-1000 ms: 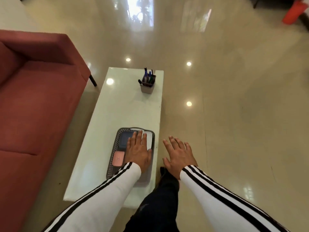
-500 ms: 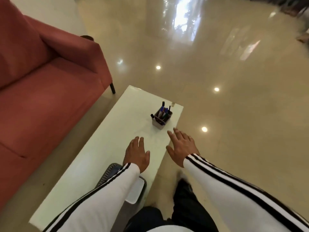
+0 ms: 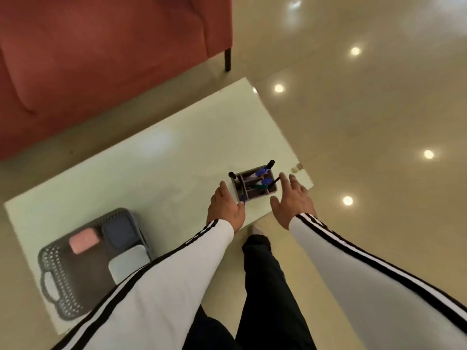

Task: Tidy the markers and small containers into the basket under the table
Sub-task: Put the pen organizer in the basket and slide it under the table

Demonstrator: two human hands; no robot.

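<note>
Hard to read: whole frame smeared by motion, worst at lower left. Lower right corner of the grey perforated plastic basket [image 3: 54,258] covered by the left white sleeve with black stripes [image 3: 177,274], along with part of the pale grey flat container [image 3: 126,261] inside it. Red upholstered sofa [image 3: 101,59] cut off by the top and left edges. Small pale object [image 3: 297,168] at the right tip of the pale green glossy table [image 3: 151,173], too small to identify. Contact between either hand and the holder not decidable.

Containers: basket lying on the tabletop at lower left, handle toward the bottom edge. Inside it, a pink rounded case [image 3: 84,239] at upper left, a dark blue square box [image 3: 121,233] just right of it, and the pale grey container below that. Grey plastic divided marker holder [image 3: 255,189] standing at centre right near the table's right end, well apart from the basket. Several markers [image 3: 262,170] with black, blue and green caps leaning in its compartments, exact count unclear.

Hands: left hand [image 3: 226,209] just left of the holder, fingers straight and relaxed, gripping nothing, thumb tip just beside a blue marker cap. Right hand [image 3: 293,200] just right of the holder, fingers spread and extended, gripping nothing.

Versus half a second earlier: both hands nearer the holder, now flanking it rather than short of it; basket contents back in view; sofa shifted toward the top of the frame.
</note>
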